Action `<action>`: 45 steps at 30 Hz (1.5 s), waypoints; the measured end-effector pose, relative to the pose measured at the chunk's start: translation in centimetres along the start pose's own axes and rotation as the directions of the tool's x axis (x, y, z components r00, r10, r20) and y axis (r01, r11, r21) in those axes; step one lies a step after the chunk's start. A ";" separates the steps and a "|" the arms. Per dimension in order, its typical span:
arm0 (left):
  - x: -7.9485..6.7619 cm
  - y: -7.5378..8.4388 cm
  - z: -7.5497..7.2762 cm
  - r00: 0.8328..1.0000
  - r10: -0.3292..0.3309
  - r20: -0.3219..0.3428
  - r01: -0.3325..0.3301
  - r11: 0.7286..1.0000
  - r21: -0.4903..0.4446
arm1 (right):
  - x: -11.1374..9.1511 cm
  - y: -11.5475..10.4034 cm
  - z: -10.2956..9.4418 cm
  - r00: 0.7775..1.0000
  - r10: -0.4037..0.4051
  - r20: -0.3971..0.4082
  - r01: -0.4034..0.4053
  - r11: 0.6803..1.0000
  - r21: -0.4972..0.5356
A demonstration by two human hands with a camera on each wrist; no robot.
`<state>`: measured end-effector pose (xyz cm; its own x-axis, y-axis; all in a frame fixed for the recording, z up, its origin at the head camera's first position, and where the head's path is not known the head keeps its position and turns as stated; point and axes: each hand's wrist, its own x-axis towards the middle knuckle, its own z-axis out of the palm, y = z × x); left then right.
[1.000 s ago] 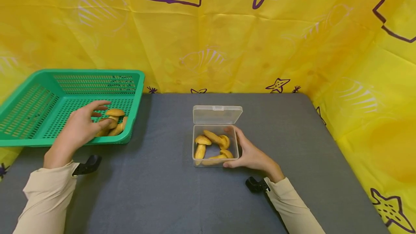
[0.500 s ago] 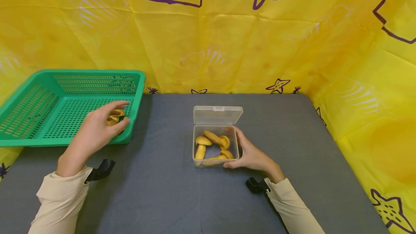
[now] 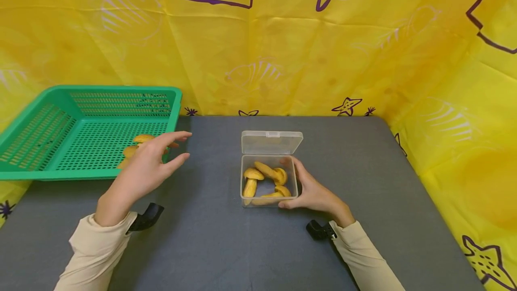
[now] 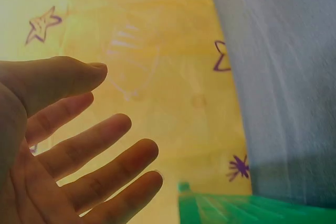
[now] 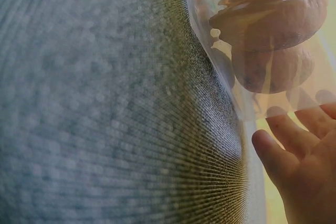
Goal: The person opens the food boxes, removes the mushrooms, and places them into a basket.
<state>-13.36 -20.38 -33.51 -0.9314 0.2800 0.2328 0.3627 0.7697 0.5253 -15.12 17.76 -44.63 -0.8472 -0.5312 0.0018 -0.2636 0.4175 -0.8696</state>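
My left hand (image 3: 145, 163) hovers over the right edge of the green basket (image 3: 90, 147), fingers extended and thumb apart. In the left wrist view nothing lies between these fingers (image 4: 115, 174). Partly hidden behind the hand, several yellow-brown mushrooms (image 3: 130, 151) lie in the basket's front right corner. A clear plastic box (image 3: 265, 186) sits mid-table with its hinged lid (image 3: 272, 143) raised at the back. Three mushrooms (image 3: 250, 187) lie inside it. My right hand (image 3: 314, 193) grips the box's right side, thumb at the front corner, fingers around the far part.
Grey cloth covers the table (image 3: 194, 237). A yellow patterned curtain (image 3: 282, 57) hangs along its back and right sides. The basket's raised green rim (image 3: 176, 107) lies between the mushrooms there and the plastic box.
My left hand has moved right, from above the mushrooms in the basket to its right rim, still with nothing in it. The right hand and the box have stayed put.
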 end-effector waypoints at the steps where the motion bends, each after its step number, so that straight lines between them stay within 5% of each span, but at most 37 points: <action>1: 0.0 0.3 0.1 1.000 0.005 0.005 -0.005 1.000 -0.016 | 0.0 0.0 0.0 1.000 0.006 -0.002 -0.006 1.000 0.004; 14: 1.1 2.9 3.4 0.977 0.214 -0.004 -0.214 0.977 -0.011 | 0.1 0.3 -0.1 1.000 0.004 0.001 -0.004 1.000 0.009; 31: 2.6 6.9 7.3 0.951 0.303 0.066 -0.300 0.953 -0.047 | 0.0 0.2 0.0 1.000 -0.002 -0.002 0.002 1.000 0.026; 45: 3.9 8.2 10.1 0.933 0.321 0.163 -0.314 0.947 -0.066 | 0.0 0.2 0.1 1.000 0.003 0.002 -0.003 1.000 0.027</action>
<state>-14.33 -7.19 -36.51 -0.7579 0.6015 0.2524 0.6381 0.6034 0.4783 -15.18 17.77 -44.81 -0.8470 -0.5316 -0.0018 -0.2485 0.3990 -0.8826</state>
